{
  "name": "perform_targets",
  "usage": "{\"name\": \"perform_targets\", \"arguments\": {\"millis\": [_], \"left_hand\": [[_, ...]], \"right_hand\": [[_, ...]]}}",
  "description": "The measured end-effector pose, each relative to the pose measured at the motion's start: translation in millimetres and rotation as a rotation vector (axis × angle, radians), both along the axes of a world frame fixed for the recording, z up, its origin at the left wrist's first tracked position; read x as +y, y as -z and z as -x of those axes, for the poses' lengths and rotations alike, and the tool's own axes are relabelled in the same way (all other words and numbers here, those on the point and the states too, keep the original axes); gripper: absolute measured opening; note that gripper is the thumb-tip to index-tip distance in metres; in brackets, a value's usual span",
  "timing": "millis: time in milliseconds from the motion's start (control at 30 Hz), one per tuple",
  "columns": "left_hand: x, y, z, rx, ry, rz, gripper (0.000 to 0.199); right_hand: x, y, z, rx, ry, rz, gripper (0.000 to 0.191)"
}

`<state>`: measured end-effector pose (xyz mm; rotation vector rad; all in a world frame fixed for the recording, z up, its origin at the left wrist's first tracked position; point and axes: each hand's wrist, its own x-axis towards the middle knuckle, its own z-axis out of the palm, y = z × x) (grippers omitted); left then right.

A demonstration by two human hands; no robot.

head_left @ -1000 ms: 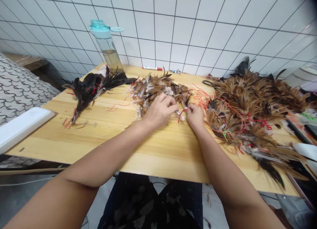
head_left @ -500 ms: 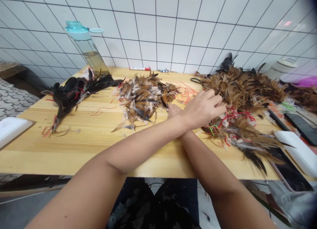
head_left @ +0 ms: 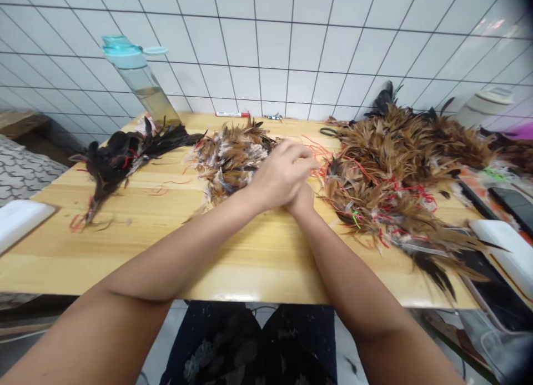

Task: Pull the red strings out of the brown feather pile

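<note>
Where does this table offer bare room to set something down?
Bare table shows at front left, between the black feathers, left forearm and front edge, and between left and right forearm. Crowded: the middle feather heap by the left hand, and the right side, with brown feathers, a white object and a phone.

Brown-and-white feathers (head_left: 235, 154) are showing mid-frame, black feathers (head_left: 112, 157) left, red threads (head_left: 425, 194) right; dark-gridded white tiles (head_left: 272, 45) are spanning the top.

Mottled brown feathers (head_left: 233, 156), heaped loosely on the table (head_left: 112, 249), tangled red threads (head_left: 320, 153) alongside
</note>
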<state>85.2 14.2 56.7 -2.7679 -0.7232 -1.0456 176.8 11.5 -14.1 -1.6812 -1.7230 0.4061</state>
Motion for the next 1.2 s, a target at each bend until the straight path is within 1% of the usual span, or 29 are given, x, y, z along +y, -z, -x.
{"name": "perform_targets", "arguments": {"millis": [33,67,133,167,233,300,367,467,533,633,733,800,900,967,1033,1100,1200], "left_hand": [[4.4,0.3,20.6,-0.019,-0.036,0.002,0.022],[8.3,2.1,40.7,-0.032,-0.076,0.010,0.021],[13.0,10.4,76.3,-0.037,-0.124,0.050,0.019],[13.7,16.3,90.6,-0.029,-0.126,0.087,0.018],[12.2,29.1,110.4,0.022,-0.078,0.172,0.017],[8.6,39.4,119.3,0.067,-0.024,0.242,0.016],[5.3,44.1,121.0,0.090,-0.018,0.292,0.015],[3.0,42.3,119.7,0.118,-0.030,0.317,0.014],[2.7,40.0,119.3,0.148,-0.012,0.324,0.014],[2.2,42.8,117.7,0.186,0.016,0.345,0.013],[1.7,52.5,112.8,0.214,0.028,0.335,0.011],[1.9,58.0,109.6,0.230,0.029,0.310,0.014],[2.8,58.1,108.8,0.217,-0.006,0.274,0.015],[3.1,52.9,110.5,0.161,-0.039,0.294,0.013],[2.9,45.9,112.5,0.041,-0.062,0.364,0.013],[2.4,39.7,113.3,-0.143,-0.075,0.505,0.012],[2.7,35.2,112.5,-0.487,-0.059,0.790,0.007]], "right_hand": [[-0.8,2.9,-3.2,-0.104,0.052,0.072,0.026],[-1.7,4.6,-6.5,-0.176,0.069,0.117,0.025],[-2.9,4.6,-11.5,-0.248,0.087,0.142,0.024],[-3.1,3.5,-12.8,-0.261,0.095,0.142,0.024],[-2.9,0.9,-13.3,-0.265,0.101,0.130,0.024],[-2.2,-0.6,-12.5,-0.245,0.116,0.103,0.023],[-1.7,-0.4,-11.9,-0.205,0.117,0.077,0.022],[-1.6,1.4,-11.4,-0.131,0.083,0.015,0.021],[-2.1,2.1,-10.6,-0.098,0.068,-0.011,0.021],[-3.5,2.1,-8.6,-0.079,0.050,-0.015,0.021],[-5.4,1.7,-5.4,-0.065,0.024,-0.018,0.022],[-6.9,1.4,-2.8,-0.054,0.008,-0.013,0.022],[-9.0,1.1,1.6,-0.032,-0.014,-0.011,0.023],[-10.2,1.0,4.3,-0.021,-0.030,-0.015,0.022],[-11.2,0.9,6.4,-0.015,-0.042,-0.018,0.023],[-12.1,0.8,7.6,-0.008,-0.048,-0.018,0.023],[-12.6,0.6,8.5,0.010,-0.049,-0.010,0.023]]}}
